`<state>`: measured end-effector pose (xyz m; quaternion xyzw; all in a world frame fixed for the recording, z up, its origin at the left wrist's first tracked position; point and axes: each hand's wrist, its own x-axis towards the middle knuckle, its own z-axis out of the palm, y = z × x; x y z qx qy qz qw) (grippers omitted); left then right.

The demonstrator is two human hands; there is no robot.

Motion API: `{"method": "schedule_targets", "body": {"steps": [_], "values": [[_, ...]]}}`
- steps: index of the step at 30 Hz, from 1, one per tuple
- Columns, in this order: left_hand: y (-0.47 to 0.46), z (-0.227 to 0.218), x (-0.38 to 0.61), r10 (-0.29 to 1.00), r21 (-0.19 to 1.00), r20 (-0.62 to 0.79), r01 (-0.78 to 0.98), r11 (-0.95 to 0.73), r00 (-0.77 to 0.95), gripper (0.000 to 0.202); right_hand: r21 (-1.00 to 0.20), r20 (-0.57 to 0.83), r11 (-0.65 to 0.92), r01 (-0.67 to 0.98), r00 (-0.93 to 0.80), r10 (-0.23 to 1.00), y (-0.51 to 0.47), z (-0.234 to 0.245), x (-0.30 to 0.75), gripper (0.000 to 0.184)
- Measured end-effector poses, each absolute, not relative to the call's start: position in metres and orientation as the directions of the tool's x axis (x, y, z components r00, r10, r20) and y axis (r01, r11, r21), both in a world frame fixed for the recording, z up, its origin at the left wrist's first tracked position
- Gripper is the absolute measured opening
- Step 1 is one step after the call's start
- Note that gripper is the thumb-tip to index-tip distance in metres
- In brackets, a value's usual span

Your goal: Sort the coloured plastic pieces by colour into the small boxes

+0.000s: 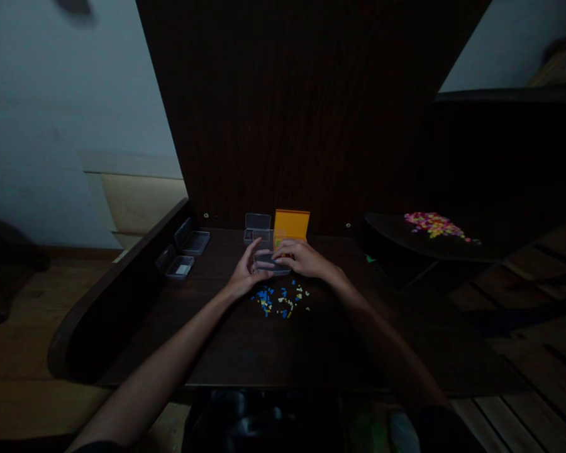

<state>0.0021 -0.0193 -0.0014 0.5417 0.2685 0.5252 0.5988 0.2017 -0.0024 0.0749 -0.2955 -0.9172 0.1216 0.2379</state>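
Note:
A small clear plastic box sits over the dark desk, its lid apparently raised at the back. My left hand grips its left side, the thumb along the front and the fingers behind. My right hand reaches over the box's right part with bent, closed fingertips; whatever they pinch is too small and dark to make out. Just in front of the box, small blue pieces and pale yellow pieces lie loosely scattered. Behind my right hand stands an orange-yellow box with its lid up, its lower part partly hidden.
Another clear box stands open at the back. Two more open clear boxes, a rear one and a front one, lie by the desk's raised left side. Pink and yellow bits are heaped on the right-hand shelf.

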Motion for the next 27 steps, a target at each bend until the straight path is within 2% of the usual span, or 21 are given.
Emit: {"method": "schedule_targets", "body": {"steps": [7,10,14,17,23,27], "values": [[-0.023,0.001,0.004,0.918,0.927,0.244,-0.353,-0.126,0.312,0.095,-0.289,0.248,0.785,0.549,-0.749,0.615,0.005,0.064,0.195,0.021],[-0.023,0.001,0.003,0.923,0.929,0.235,-0.350,-0.121,0.304,0.094,-0.315,0.306,0.779,0.543,-0.718,0.625,0.002,0.064,0.200,0.024],[-0.020,0.000,0.002,0.933,0.939,0.211,-0.325,-0.110,0.293,0.097,-0.380,0.423,0.749,0.543,-0.618,0.663,-0.006,0.069,0.220,0.018],[-0.017,-0.001,0.001,0.942,0.948,0.202,-0.295,-0.119,0.269,0.097,-0.416,0.430,0.734,0.536,-0.595,0.679,-0.009,0.065,0.238,0.015],[-0.010,-0.005,-0.004,0.946,0.948,0.230,-0.274,-0.164,0.230,0.096,-0.447,0.165,0.710,0.544,-0.730,0.663,-0.003,0.037,0.256,0.015],[-0.008,-0.005,-0.007,0.949,0.955,0.218,-0.250,-0.160,0.226,0.097,-0.433,0.079,0.679,0.593,-0.725,0.684,0.000,0.024,0.254,0.017]]}}
